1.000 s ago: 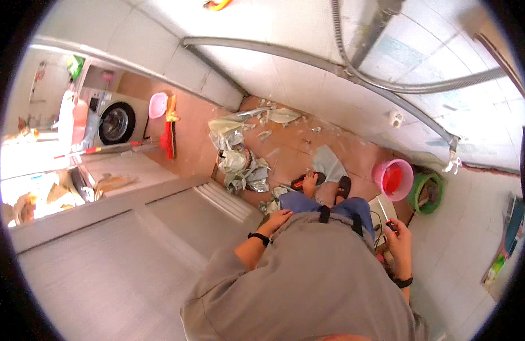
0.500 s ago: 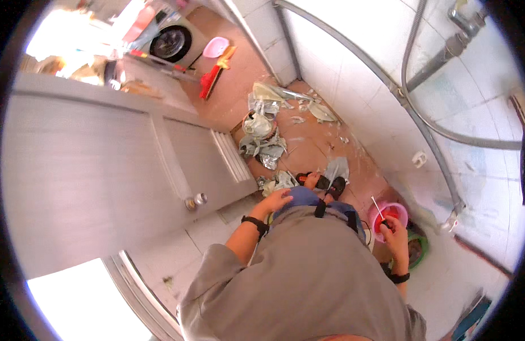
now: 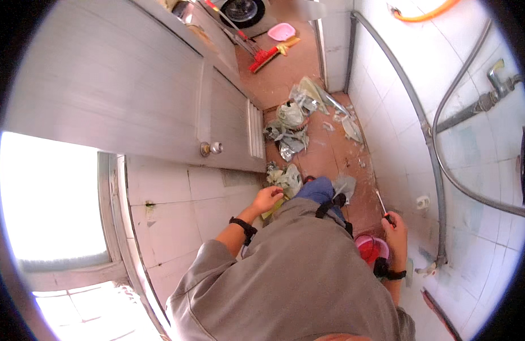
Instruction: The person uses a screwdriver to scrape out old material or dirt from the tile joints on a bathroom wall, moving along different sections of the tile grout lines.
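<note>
My right hand (image 3: pixel 396 230) is closed around the handle of a screwdriver (image 3: pixel 380 199). Its handle looks red and black, and the pale shaft points up and slightly left, toward the tiled wall. Just below that hand stands a pink bucket (image 3: pixel 360 239) with something red inside, partly covered by my forearm. On the left, my left hand (image 3: pixel 268 199) hangs beside my blue-clad leg, fingers loosely bent and apart, with no object seen in it. Near its fingertips lies crumpled pale sheeting (image 3: pixel 290 177) on the floor.
A grey door (image 3: pixel 154 96) with a round knob (image 3: pixel 212 148) stands on the left. Torn foil and sheeting (image 3: pixel 289 136) litter the brown floor. Grey pipes (image 3: pixel 396 74) and a tap (image 3: pixel 498 79) run along the right wall. A red broom (image 3: pixel 265 59) lies beyond.
The view has turned, shifting the door and floor litter up and right. My right hand, still gripping the screwdriver, has moved away from above the bucket toward the right wall.
</note>
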Tool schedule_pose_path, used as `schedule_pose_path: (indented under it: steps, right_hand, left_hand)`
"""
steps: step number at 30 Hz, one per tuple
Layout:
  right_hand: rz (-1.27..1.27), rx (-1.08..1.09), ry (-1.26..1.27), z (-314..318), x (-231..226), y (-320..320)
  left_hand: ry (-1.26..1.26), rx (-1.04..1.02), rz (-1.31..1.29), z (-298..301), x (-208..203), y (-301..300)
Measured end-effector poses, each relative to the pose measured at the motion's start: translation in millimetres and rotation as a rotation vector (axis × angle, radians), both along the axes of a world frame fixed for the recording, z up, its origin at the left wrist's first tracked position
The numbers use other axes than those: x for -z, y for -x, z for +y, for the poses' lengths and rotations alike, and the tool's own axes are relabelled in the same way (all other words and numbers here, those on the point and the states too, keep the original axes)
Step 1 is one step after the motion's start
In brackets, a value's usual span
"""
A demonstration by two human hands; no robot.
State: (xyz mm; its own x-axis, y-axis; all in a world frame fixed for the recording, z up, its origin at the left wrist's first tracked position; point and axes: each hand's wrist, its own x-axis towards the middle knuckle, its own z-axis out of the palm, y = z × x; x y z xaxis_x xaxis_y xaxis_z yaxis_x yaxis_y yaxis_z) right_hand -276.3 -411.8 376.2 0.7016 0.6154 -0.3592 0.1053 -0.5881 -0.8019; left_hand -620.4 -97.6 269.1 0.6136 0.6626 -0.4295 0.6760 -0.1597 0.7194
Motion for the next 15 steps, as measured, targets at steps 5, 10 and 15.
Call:
schedule_pose_path:
  steps: [5, 10, 15]
  right_hand:
    - [-0.028, -0.08, -0.042, 56, -21, -11]
    - [-0.035, -0.335, -0.133, 111, -28, -20]
    - [-0.129, -0.495, -0.194, 187, -53, -50]
  left_hand:
    - [0.011, 0.043, -0.041, 10, -28, -6]
    - [-0.031, 0.131, -0.014, 1, -46, -23]
    - [-0.018, 0.233, 0.015, 1, -14, -25]
